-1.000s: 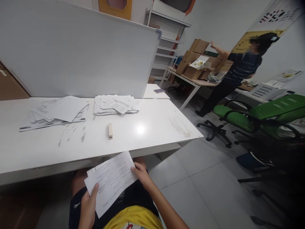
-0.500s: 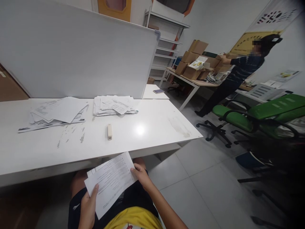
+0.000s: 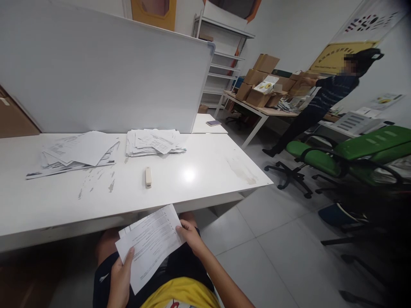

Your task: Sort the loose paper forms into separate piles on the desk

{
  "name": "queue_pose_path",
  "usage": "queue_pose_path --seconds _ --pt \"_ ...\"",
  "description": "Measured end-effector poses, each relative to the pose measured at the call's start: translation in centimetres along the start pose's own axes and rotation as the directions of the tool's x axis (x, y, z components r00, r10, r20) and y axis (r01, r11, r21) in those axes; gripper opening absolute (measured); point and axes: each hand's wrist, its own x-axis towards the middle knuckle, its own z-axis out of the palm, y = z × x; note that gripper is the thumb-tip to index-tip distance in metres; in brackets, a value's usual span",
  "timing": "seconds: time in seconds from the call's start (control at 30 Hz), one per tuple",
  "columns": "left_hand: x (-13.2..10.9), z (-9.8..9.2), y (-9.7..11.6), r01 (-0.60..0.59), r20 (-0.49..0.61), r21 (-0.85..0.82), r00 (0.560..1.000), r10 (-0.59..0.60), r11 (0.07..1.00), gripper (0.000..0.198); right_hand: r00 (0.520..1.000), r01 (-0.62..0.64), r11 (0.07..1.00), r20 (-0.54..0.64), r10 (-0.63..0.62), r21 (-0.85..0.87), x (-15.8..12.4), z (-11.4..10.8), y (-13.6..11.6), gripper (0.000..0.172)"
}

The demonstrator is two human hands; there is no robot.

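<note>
Printed paper sheets [image 3: 150,248], at least two overlapping and slightly out of line, are held above my lap, in front of the table edge. My left hand [image 3: 122,271] grips their lower left side with the thumb on top. At the right edge, my right hand [image 3: 189,235] pinches them between thumb and fingers. On the white table [image 3: 205,167] beyond lies a cream stapler [image 3: 148,177]. Behind it sits a thick stack of papers [image 3: 152,143], and a looser, fanned pile of papers [image 3: 77,149] lies to the left.
A whiteboard panel [image 3: 105,68] stands along the table's back. A phone [image 3: 213,122] lies on the adjoining surface. Green office chairs [image 3: 321,154] are at right. Farther off, a person [image 3: 334,94] stands by a table with cardboard boxes [image 3: 257,81].
My hands and the sheets have barely shifted, keeping the same grip. In the background the person's arm and head have moved slightly to the right.
</note>
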Motion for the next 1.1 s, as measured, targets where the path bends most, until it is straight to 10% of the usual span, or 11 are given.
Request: queue_pose_path --seconds 1.1 --pt "0.3 -0.2 -0.6 -0.011 -0.038 -0.005 0.999 0.011 1.000 0.021 1.000 0.017 0.999 -0.026 -0.016 0.029 -0.6 -0.1 -0.8 0.030"
